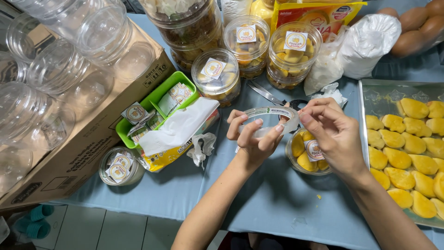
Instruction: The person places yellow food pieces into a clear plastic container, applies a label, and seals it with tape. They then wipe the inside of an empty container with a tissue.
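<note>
carefully, both the left hand [252, 139] and right hand [330, 132] grip the clear tape roll [272, 119] just above the filled cookie jar [307, 155]; picking the tape's end free needs a steady roll.

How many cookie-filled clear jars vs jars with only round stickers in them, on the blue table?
Cookie-filled clear jars: 4, three lidded at the back and one below the hands.
Jar with round stickers inside: 1.
Total: 5.
The big jar at the top edge and the empty jars on the cardboard box are left out.
</note>
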